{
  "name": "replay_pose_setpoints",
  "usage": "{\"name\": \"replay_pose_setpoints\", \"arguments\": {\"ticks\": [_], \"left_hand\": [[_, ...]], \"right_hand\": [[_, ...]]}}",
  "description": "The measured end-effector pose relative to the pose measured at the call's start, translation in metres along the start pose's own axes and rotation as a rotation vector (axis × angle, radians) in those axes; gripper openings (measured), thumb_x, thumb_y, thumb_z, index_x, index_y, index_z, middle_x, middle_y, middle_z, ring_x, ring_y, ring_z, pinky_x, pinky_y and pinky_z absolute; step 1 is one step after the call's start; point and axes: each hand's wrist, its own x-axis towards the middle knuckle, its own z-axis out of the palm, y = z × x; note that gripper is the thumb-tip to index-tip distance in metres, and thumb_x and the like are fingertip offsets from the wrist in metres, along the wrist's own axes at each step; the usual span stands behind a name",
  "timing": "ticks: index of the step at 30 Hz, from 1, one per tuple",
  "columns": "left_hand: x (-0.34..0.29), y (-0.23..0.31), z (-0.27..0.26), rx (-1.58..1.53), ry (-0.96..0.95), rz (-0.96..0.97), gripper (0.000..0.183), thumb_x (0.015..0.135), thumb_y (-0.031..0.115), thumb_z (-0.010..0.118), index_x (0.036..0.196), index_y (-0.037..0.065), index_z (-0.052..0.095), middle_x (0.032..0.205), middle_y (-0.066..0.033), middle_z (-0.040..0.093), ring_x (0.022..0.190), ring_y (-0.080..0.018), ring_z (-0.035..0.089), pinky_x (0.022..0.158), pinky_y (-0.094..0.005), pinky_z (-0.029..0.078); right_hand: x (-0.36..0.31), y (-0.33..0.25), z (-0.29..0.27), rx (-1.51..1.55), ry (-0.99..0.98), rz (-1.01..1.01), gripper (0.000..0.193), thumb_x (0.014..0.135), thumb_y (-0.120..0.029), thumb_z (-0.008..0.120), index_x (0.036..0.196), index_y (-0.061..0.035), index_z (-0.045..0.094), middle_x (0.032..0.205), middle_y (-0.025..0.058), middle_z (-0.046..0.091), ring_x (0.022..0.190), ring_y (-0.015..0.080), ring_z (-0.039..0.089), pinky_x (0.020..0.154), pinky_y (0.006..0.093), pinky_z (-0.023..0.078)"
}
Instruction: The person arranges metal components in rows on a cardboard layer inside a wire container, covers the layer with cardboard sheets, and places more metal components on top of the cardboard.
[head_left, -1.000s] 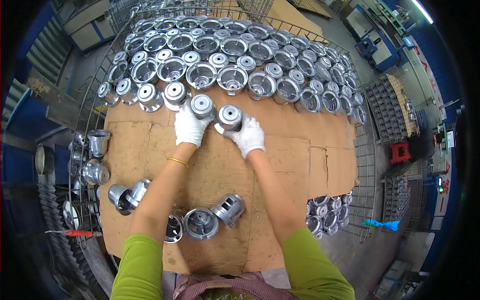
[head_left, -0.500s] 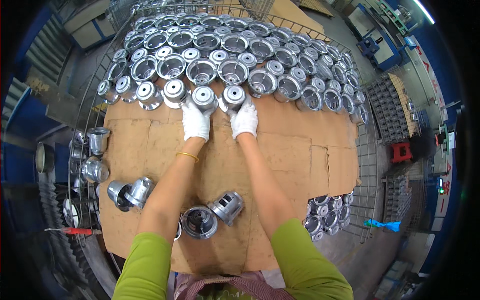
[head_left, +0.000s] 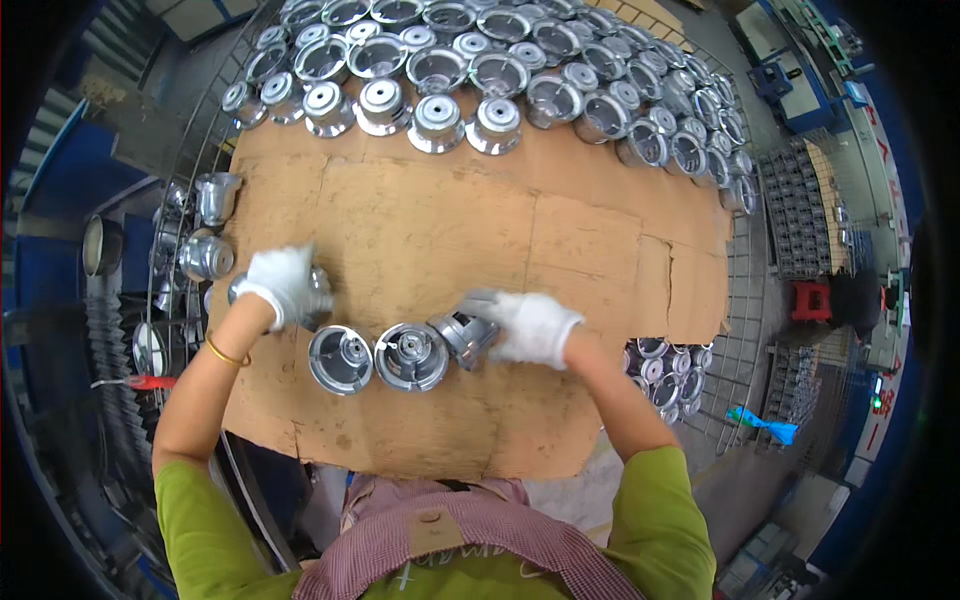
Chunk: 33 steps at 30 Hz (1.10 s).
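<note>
My left hand (head_left: 283, 284), in a white glove, is closed over a silvery metal housing (head_left: 319, 298), blurred by motion; its fingers are partly hidden. Beside that hand, another housing (head_left: 237, 288) shows only in part. My right hand (head_left: 527, 325), also gloved, has its fingers over a slotted metal housing (head_left: 463, 340) that lies tilted. Between my hands stand two housings with their open mouths up, one on the left (head_left: 341, 360) and one on the right (head_left: 411, 357), which touches or nearly touches the slotted one.
Brown cardboard (head_left: 440, 220) covers the work surface. Rows of metal housings (head_left: 437, 124) fill its far side, some mouth up, some mouth down. More housings (head_left: 665, 375) show below the cardboard's right edge. A wire cage (head_left: 742, 285) surrounds the load. Loose housings (head_left: 207, 256) sit at the left edge.
Both hands have let go of the two housings at the front of the far row, which stay there mouth down. My hands have come back and apart to the near housings. The view has shifted.
</note>
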Motion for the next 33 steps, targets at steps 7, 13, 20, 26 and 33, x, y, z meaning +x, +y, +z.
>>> {"name": "replay_pose_setpoints", "arguments": {"ticks": [7,13,20,26,33], "left_hand": [[0.015,0.004,0.027,-0.093,0.079,-0.065,0.096,0.064,0.037,0.074,0.142,0.001,0.03,0.109,-0.0193,0.062,0.099,-0.033,0.063,0.085,-0.0384,0.05],[0.046,0.056,-0.019,-0.805,0.69,0.349,0.093,0.06,0.029,0.083,0.135,-0.001,0.037,0.11,-0.0181,0.06,0.098,-0.0294,0.062,0.088,-0.0377,0.049],[0.17,0.231,-0.026,-0.758,1.283,0.607,0.087,0.063,0.03,0.083,0.133,0.002,0.039,0.124,-0.0214,0.049,0.112,-0.0363,0.051,0.094,-0.0437,0.045],[0.155,0.278,-0.033,-0.71,0.853,0.116,0.105,0.061,0.034,0.085,0.141,0.003,0.025,0.13,-0.0241,0.043,0.116,-0.0391,0.048,0.092,-0.045,0.046],[0.187,0.281,-0.019,-1.006,1.025,0.152,0.097,0.062,0.03,0.085,0.137,-0.001,0.033,0.13,-0.0255,0.043,0.119,-0.039,0.046,0.098,-0.0431,0.041]], "right_hand": [[0.034,0.006,0.034,-0.143,0.17,-0.069,0.074,0.06,-0.019,0.074,0.128,-0.0086,0.046,0.122,0.0155,0.054,0.105,0.0308,0.058,0.088,0.0389,0.049],[-0.01,0.049,-0.038,0.714,0.425,0.154,0.062,0.06,-0.02,0.071,0.117,-0.0047,0.051,0.106,0.0164,0.06,0.103,0.0316,0.058,0.088,0.0407,0.049],[0.034,0.122,-0.132,-0.213,0.424,0.924,0.069,0.06,-0.026,0.079,0.121,-0.007,0.053,0.122,0.0186,0.054,0.111,0.0344,0.056,0.094,0.0409,0.048],[0.021,0.166,-0.103,0.156,0.655,0.878,0.079,0.063,-0.043,0.079,0.126,-0.0063,0.047,0.123,0.0198,0.055,0.111,0.0363,0.056,0.092,0.0422,0.048],[0.055,0.186,-0.067,0.349,0.982,0.879,0.105,0.062,-0.033,0.083,0.141,-0.006,0.019,0.126,0.0233,0.05,0.111,0.041,0.054,0.092,0.0455,0.047]]}}
